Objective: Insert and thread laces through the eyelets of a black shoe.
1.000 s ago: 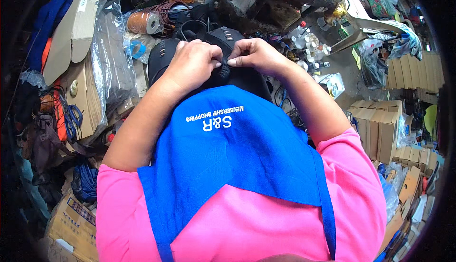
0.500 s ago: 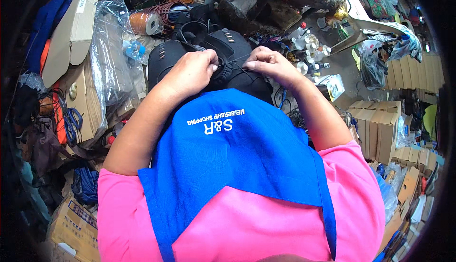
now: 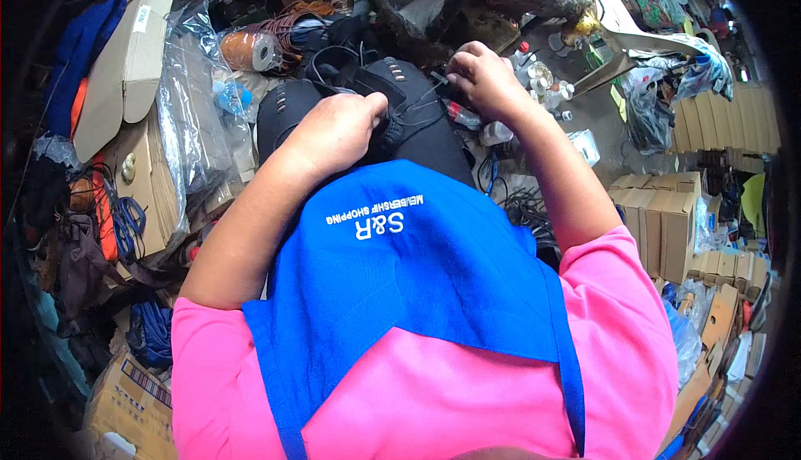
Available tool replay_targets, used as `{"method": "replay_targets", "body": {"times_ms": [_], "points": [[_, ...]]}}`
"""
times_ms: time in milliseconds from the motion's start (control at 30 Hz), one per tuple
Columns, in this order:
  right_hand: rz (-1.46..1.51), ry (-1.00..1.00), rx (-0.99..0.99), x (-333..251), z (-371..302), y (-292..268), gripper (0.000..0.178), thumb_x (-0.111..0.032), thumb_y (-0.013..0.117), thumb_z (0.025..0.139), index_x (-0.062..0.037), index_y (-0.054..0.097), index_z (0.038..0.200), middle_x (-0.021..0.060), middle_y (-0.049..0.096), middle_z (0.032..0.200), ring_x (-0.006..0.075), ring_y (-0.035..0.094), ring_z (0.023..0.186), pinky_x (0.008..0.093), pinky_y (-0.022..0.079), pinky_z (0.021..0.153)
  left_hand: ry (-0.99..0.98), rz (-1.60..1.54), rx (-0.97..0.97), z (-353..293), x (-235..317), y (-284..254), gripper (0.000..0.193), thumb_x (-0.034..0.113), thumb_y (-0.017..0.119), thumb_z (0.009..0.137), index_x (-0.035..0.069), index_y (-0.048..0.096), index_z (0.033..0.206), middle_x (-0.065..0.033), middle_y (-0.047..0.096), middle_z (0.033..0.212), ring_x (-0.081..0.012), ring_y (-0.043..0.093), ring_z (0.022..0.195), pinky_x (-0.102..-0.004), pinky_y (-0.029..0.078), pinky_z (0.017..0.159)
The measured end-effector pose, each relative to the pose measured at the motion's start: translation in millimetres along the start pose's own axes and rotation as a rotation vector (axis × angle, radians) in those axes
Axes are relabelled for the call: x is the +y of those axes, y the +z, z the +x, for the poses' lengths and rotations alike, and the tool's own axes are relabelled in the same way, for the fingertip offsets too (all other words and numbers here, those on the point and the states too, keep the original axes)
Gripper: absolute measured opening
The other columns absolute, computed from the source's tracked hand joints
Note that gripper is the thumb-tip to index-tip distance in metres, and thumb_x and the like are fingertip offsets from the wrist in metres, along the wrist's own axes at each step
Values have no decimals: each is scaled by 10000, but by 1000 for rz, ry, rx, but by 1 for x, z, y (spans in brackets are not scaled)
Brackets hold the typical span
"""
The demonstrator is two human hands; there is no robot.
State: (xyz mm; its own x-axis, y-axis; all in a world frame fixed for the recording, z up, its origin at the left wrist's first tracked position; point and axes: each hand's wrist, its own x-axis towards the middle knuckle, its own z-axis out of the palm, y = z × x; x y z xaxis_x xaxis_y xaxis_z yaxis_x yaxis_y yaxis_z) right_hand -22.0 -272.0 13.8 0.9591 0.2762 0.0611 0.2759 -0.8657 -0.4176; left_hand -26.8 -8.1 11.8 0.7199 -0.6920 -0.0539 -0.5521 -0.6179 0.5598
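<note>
The black strapped thing (image 3: 390, 85), maybe a shoe, sits on the lap (image 3: 285, 118), between the knees. The left hand (image 3: 338, 130) seems to pinch its edge. The right hand (image 3: 484, 83) is off to the right, fingers bent; I can't tell what they hold. Best to keep the thing still and pull any thin cord (image 3: 424, 107) softly.
</note>
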Motion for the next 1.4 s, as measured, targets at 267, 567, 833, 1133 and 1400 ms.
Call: {"method": "replay_targets", "body": {"times_ms": [267,567,833,1133,1400], "points": [[-368,-447,-156,-57,-2,-5,152,-204,598,779,-161,634,921,25,633,877,227,574,944,399,378,841,-8,-22,-21,-4,-2,-3,104,117,521,856,28,526,910,-223,596,818,-404,583,825,-468,461,692],[-262,-536,-244,-56,2,1,188,-106,555,747,-175,586,919,30,614,750,240,585,882,387,381,798,159,35,86,-32,-24,-12,82,72,493,801,45,524,872,-182,595,789,-381,588,790,-456,459,664],[915,436,-158,24,-31,-22,121,-188,607,892,-67,604,894,-21,605,754,76,550,593,224,446,567,-409,-554,283,-121,-82,-71,63,41,531,894,35,590,915,-113,645,852,-211,624,827,-324,473,777],[1931,60,-285,-48,8,8,262,-350,568,920,-88,566,902,37,585,833,166,565,761,321,460,739,184,-1670,-10,-65,3,-65,189,220,493,968,64,576,901,-30,606,862,-123,558,772,-243,442,676],[84,34,-286,36,-60,-24,264,-265,725,774,-29,622,833,78,582,718,206,562,686,308,456,659,-582,-369,734,-163,-101,-124,228,217,543,943,62,634,1084,16,608,888,-58,504,753,-218,419,698]]}}
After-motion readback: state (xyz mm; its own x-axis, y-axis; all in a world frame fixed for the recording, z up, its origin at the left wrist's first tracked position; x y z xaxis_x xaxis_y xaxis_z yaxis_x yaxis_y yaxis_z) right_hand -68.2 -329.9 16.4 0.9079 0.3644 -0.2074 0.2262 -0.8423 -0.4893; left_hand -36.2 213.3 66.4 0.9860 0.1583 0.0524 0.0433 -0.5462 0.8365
